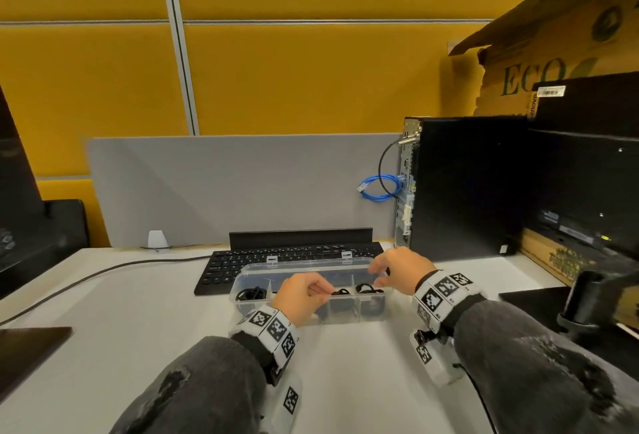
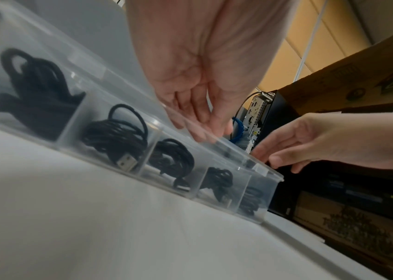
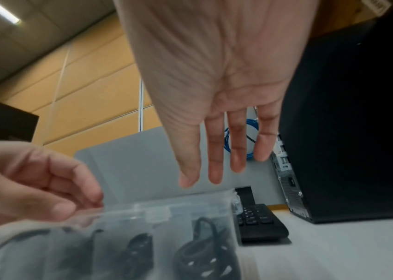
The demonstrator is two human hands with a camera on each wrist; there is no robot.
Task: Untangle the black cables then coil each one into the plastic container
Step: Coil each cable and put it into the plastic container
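A clear plastic container point(image 1: 345, 316) with several compartments lies on the white desk in front of the keyboard. Coiled black cables point(image 2: 116, 136) fill its compartments, also seen from the head view point(image 1: 250, 293) and the right wrist view point(image 3: 205, 252). Its translucent lid point(image 1: 304, 269) hangs half lowered over them. My left hand point(image 1: 321, 290) pinches the lid's front edge point(image 3: 166, 208) between thumb and fingers point(image 3: 82, 206). My right hand point(image 1: 378, 274) hovers at the lid's right end with straight fingers point(image 3: 214, 170), holding nothing.
A black keyboard point(image 1: 294, 259) lies just behind the container. A black PC tower point(image 1: 463, 184) with a blue cable point(image 1: 380, 188) stands at the right. A monitor foot point(image 1: 584, 302) is at the right edge, a grey cord point(image 1: 103, 271) crosses the left.
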